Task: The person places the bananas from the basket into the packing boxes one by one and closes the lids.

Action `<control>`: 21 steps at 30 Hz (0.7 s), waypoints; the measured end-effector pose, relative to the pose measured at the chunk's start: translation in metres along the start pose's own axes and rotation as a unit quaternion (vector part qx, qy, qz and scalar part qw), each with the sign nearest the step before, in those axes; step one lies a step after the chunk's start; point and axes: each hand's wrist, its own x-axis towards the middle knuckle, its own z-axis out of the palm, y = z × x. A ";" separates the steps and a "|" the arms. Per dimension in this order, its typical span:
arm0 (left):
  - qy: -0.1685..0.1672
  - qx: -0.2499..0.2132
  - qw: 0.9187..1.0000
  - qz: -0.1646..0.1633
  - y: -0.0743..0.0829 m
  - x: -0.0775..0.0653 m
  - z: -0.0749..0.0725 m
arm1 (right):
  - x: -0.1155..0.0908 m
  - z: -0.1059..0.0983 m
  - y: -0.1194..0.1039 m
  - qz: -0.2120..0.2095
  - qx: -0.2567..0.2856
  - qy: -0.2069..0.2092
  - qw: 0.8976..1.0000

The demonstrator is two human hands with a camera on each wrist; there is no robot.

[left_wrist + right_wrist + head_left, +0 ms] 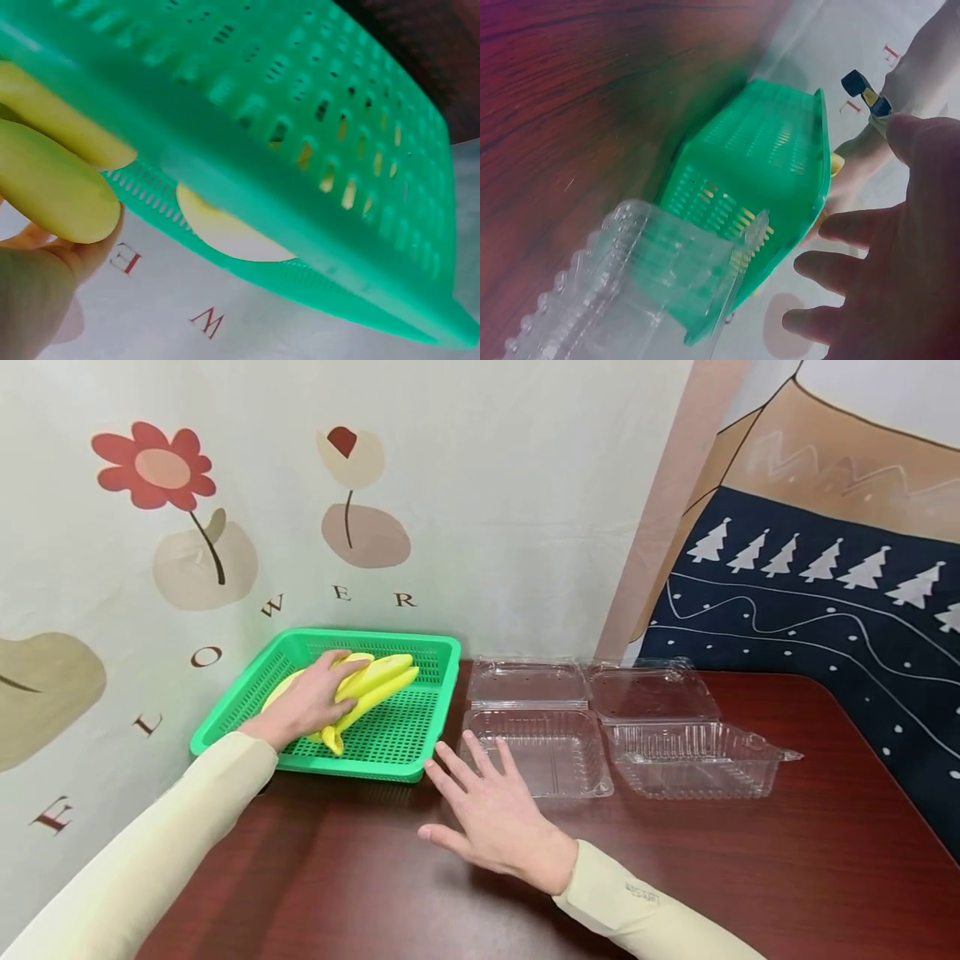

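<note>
My left hand (311, 697) reaches into a green plastic basket (352, 767) and grips a bunch of yellow bananas (384, 675), fingers over the top and thumb at the near side. Seen from the left wrist, the fingers curl behind one banana (64, 184) beside the basket's rim. A rounded yellow piece (232, 232) shows further along inside the basket, partly hidden by the wall. With fingers spread and nothing held, my right hand (498, 818) hovers over the table by the near left corner of a clear plastic clamshell box (540, 752), whose lid is folded back.
A second clear clamshell box (693, 768) stands to the right of the first, its lid (652, 689) also laid back. Both boxes and the basket are on a dark red wooden table (360, 868). A printed curtain (487, 527) hangs directly behind them.
</note>
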 end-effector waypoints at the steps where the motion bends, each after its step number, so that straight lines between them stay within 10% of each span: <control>1: 0.006 -0.003 1.000 0.006 0.001 0.000 -0.001 | -0.001 -0.001 0.001 0.003 0.002 -0.003 1.000; 21: 0.078 -0.015 0.991 0.107 0.032 0.010 -0.012 | -0.037 -0.016 0.041 0.053 0.002 0.050 0.997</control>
